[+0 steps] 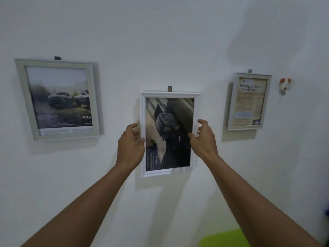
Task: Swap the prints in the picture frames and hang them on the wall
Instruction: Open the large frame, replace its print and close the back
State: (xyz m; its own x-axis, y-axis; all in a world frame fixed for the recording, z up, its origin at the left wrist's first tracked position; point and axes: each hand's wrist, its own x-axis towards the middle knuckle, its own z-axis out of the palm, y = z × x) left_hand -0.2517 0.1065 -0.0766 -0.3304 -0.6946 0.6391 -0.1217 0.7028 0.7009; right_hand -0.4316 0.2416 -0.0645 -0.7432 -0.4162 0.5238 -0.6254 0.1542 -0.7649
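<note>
A white frame (143, 111) with a dark print of a black bag hangs in the middle of the wall under a small grey hook (170, 88). My left hand (130, 145) is at its left edge, thumb on the front. My right hand (203, 139) is at its right edge, thumb on the print and fingers curled round the side. A larger grey frame (26, 98) with a print of off-road cars hangs tilted at the left. A small grey frame (231, 104) with a brown text poster hangs at the right.
A small red and white ornament (284, 86) is stuck to the wall right of the small frame. Something lime green (222, 237) shows at the bottom edge, and a sliver of blue at the far right edge.
</note>
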